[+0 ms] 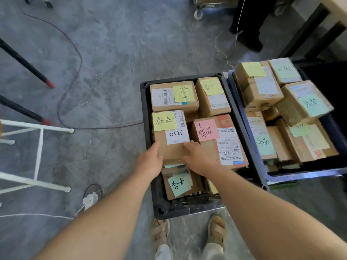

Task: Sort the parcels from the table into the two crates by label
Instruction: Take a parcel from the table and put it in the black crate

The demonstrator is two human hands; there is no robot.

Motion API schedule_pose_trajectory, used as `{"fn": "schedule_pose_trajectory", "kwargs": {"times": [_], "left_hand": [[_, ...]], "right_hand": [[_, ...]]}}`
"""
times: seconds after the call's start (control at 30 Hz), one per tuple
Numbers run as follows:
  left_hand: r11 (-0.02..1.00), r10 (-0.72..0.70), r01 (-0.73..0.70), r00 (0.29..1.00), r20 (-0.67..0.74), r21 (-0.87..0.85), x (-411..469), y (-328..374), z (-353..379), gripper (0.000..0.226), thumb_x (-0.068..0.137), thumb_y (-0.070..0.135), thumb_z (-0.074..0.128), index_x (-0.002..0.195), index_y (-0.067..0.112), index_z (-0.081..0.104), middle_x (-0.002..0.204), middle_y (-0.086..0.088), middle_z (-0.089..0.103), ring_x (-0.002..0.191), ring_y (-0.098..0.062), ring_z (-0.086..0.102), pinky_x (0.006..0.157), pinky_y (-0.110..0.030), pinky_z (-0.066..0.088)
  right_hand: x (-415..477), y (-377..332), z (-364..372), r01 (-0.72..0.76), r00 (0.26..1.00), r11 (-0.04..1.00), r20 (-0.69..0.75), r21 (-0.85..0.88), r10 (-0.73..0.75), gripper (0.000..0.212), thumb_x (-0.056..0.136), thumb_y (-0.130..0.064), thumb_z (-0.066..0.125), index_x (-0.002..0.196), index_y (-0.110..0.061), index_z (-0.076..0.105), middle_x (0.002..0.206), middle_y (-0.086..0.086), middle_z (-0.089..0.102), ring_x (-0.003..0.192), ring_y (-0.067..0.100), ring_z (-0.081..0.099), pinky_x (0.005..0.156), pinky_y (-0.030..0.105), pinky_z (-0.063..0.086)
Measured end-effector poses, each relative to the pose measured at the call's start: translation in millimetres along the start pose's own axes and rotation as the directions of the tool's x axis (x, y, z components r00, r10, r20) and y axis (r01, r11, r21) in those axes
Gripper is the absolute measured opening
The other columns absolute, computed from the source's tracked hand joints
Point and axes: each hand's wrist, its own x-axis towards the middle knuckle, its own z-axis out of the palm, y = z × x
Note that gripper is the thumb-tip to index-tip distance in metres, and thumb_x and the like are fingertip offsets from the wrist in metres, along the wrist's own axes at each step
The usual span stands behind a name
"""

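Note:
A black crate (145,117) on the floor holds several cardboard parcels with handwritten sticky notes, yellow, pink and green. On top at its left lies a parcel (169,149) with a yellow note and a white label reading 0325. My left hand (150,160) lies against that parcel's left near corner. My right hand (199,158) rests with straight fingers on its right near corner. To the right, touching the black crate, a blue crate (300,175) is piled with parcels bearing mostly green notes. No table with parcels shows.
A dark cable (75,76) loops over the grey floor on the left, by black stand legs (24,62) and a white frame (39,147). A power strip (90,200) lies near my left arm. Another person's legs (247,25) stand behind the crates.

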Motion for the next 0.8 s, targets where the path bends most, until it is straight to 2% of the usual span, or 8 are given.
{"fn": "schedule_pose_trajectory", "kwargs": {"times": [0.1,0.2,0.3,0.4,0.57,0.7,0.8], "left_hand": [[0.998,0.002,-0.002,1.0,0.0,0.058,1,-3,4,0.056,0.103,0.023,0.041,0.154,0.032,0.019,0.144,-0.006,0.048,0.11,-0.029,0.058,0.087,-0.035,0.048],[0.993,0.036,-0.042,0.998,0.051,0.115,-2,3,-1,0.061,0.101,0.019,0.042,0.155,0.027,0.014,0.161,-0.001,0.018,0.137,-0.026,0.039,0.104,-0.037,0.04],[0.989,0.051,-0.059,0.997,0.065,0.138,-10,15,-10,0.066,0.1,0.017,0.042,0.156,0.028,0.009,0.164,0.002,0.001,0.144,-0.025,0.027,0.109,-0.04,0.038],[0.972,0.146,-0.153,0.988,0.049,0.181,-24,33,-21,0.068,0.099,0.018,0.047,0.156,0.025,0.01,0.163,0.002,0.004,0.14,-0.025,0.03,0.111,-0.041,0.037],[0.887,0.27,-0.277,0.96,0.07,0.369,-56,71,-40,0.067,0.101,0.035,0.041,0.156,0.029,0.002,0.164,-0.004,-0.004,0.149,-0.028,0.007,0.119,-0.044,0.016],[0.784,0.436,-0.42,0.897,0.076,0.457,-81,104,-47,0.068,0.101,0.044,0.038,0.156,0.027,0.001,0.164,-0.007,-0.005,0.15,-0.026,0.001,0.12,-0.043,0.007],[0.719,0.535,-0.507,0.84,0.087,0.475,-97,131,-40,0.069,0.101,0.047,0.036,0.156,0.026,-0.001,0.164,-0.007,-0.007,0.15,-0.025,-0.003,0.121,-0.046,0.004]], "right_hand": [[0,3,3,-0.002,0.999,0.999,0.035,-0.052,0.003,0.064,0.098,-0.019,0.048,0.155,-0.018,0.018,0.162,0.006,0.01,0.146,0.026,0.019,0.116,0.04,0.023],[-9,3,-1,-0.021,0.999,0.994,0.032,-0.107,0.025,0.067,0.098,-0.022,0.05,0.155,-0.025,0.015,0.163,0.004,0.001,0.148,0.028,0.012,0.116,0.043,0.023],[-22,1,-6,-0.043,0.999,0.998,-0.005,-0.048,0.043,0.064,0.097,-0.019,0.049,0.154,-0.027,0.02,0.162,0.003,0.003,0.147,0.029,0.013,0.116,0.045,0.026],[-42,-4,-18,-0.038,0.995,0.998,-0.097,-0.048,0.034,0.06,0.097,-0.021,0.049,0.152,-0.026,0.026,0.161,0.004,0.01,0.147,0.028,0.013,0.117,0.044,0.022],[-93,-8,-43,-0.1,0.967,0.995,-0.238,-0.031,0.09,0.062,0.096,-0.019,0.05,0.153,-0.022,0.024,0.161,0.004,0.01,0.146,0.025,0.015,0.113,0.043,0.032],[-141,1,-67,-0.177,0.928,0.982,-0.344,-0.063,0.145,0.064,0.096,-0.022,0.05,0.153,-0.026,0.021,0.162,0.003,0.008,0.146,0.025,0.015,0.107,0.043,0.039],[-178,16,-83,-0.234,0.888,0.969,-0.424,-0.085,0.178,0.063,0.097,-0.029,0.051,0.153,-0.023,0.02,0.161,0.004,0.008,0.144,0.027,0.019,0.108,0.042,0.038]]}}
